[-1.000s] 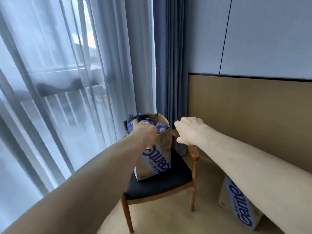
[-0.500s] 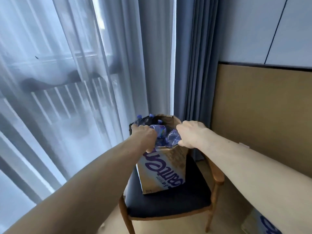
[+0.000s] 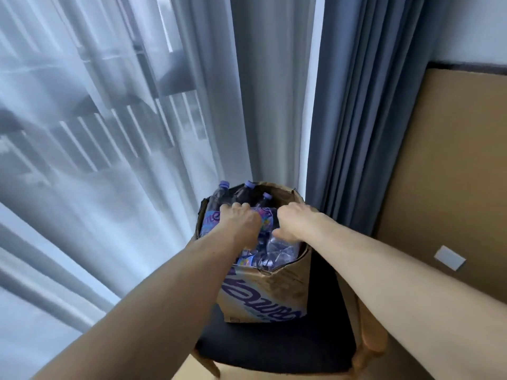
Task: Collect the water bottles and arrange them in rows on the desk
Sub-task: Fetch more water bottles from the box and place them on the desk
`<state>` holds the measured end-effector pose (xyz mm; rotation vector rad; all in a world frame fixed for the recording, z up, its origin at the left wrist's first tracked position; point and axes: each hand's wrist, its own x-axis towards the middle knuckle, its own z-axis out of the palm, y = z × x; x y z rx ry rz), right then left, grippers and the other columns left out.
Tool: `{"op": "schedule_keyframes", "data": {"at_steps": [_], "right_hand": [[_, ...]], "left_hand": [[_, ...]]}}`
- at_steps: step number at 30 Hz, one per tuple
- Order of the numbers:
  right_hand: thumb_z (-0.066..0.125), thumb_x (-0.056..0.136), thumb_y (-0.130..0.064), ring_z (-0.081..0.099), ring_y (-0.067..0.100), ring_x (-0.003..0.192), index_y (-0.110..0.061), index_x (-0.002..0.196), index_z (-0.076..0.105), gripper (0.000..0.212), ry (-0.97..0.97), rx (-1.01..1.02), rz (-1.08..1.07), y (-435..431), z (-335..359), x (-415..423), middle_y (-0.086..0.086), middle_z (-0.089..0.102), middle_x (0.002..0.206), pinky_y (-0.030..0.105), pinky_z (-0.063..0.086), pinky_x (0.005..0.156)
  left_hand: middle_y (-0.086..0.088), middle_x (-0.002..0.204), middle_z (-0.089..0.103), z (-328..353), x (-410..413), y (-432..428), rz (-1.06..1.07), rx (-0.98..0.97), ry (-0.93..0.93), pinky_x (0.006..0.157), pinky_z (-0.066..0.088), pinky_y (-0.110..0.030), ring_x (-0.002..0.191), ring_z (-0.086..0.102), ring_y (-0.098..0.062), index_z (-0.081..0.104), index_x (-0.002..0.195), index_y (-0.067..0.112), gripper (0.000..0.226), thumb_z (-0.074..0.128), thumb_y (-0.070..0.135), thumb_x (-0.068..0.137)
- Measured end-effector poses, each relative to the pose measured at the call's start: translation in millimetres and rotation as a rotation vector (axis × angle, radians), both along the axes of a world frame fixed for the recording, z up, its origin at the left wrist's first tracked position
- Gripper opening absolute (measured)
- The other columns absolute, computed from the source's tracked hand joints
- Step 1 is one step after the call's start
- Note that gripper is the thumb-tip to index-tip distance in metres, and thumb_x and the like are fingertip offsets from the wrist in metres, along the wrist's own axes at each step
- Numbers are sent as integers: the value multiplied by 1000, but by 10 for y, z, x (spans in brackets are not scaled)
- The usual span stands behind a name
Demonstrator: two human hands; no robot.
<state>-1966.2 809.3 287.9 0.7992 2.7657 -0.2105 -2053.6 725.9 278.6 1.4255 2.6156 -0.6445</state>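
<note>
An open cardboard box (image 3: pixel 277 294) with purple lettering stands on a chair and holds several clear water bottles with purple caps (image 3: pixel 248 192). My left hand (image 3: pixel 238 223) reaches in from the left and grips a bottle with a colourful label (image 3: pixel 265 222) lying across the top of the pile. My right hand (image 3: pixel 295 223) is in the box just right of that bottle. Its fingers curl down among the bottles, and its thumb lies against a clear bottle (image 3: pixel 281 249). The fingertips of both hands are hidden.
The wooden chair (image 3: pixel 367 341) has a dark seat (image 3: pixel 274 349) and stands in a corner. Sheer white curtains (image 3: pixel 123 160) hang to the left and a blue curtain (image 3: pixel 356 119) behind. A tan wall panel (image 3: pixel 452 174) with a white socket (image 3: pixel 450 257) is on the right.
I have come closer to the box. Both hands moved from the box rim down into it, and my left hand has taken hold of a labelled bottle.
</note>
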Motion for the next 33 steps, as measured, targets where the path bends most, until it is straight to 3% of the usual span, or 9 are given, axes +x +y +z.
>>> {"op": "schedule_keyframes", "data": {"at_steps": [4,9,15,18,21,23,27,33], "right_hand": [[53,94,-33,54,31,116,-8,127,55,41,-39,-118,-75,175,-239,-266,12,56,127,33,45,87],[58,94,-32,52,29,121,-11,135,50,47,-164,-175,-209,408,-473,-486,10,52,133,33,45,93],[50,96,-30,42,29,129,-18,145,36,52,-271,-299,-285,654,-789,-829,7,43,141,34,41,98],[49,93,-29,40,31,131,-10,144,36,56,-348,-390,-375,672,-1056,-1007,13,40,142,32,42,89],[61,78,-36,37,40,130,-12,147,30,79,-397,-351,-498,683,-1297,-1162,20,33,144,47,44,91],[63,77,-35,35,42,130,-10,148,26,84,-390,-340,-570,719,-1361,-1216,22,31,144,52,43,92],[57,92,-31,36,40,130,-6,150,21,73,-390,-269,-696,802,-1482,-1264,22,28,146,51,46,90],[56,93,-30,42,31,129,-6,147,27,67,-330,-264,-741,828,-1548,-1244,16,34,143,45,47,92]], "left_hand": [[-9,130,44,-129,-184,258,26,-10,-30,100,34,-45,123,42,-29,45,136,16,62,68,41,84],[-9,130,45,-332,-411,548,8,40,-74,100,35,-43,123,43,-29,46,135,15,52,61,36,89],[-12,131,44,-561,-669,907,35,103,-255,98,37,-42,123,43,-32,45,134,9,49,58,31,93],[-14,135,43,-707,-766,1056,9,41,-326,98,37,-43,125,44,-33,43,135,11,45,55,25,94],[-16,139,38,-863,-855,1176,-21,-51,-373,101,37,-47,128,41,-36,32,143,14,60,60,25,91],[-16,142,34,-970,-890,1247,-14,-62,-342,101,39,-49,129,37,-37,29,144,14,61,59,25,92],[-14,142,33,-1155,-929,1302,2,21,-259,96,43,-55,127,35,-35,32,141,15,41,38,26,102],[-13,138,33,-1203,-963,1283,30,42,-267,95,44,-55,122,39,-38,34,140,16,40,39,28,102]]}}
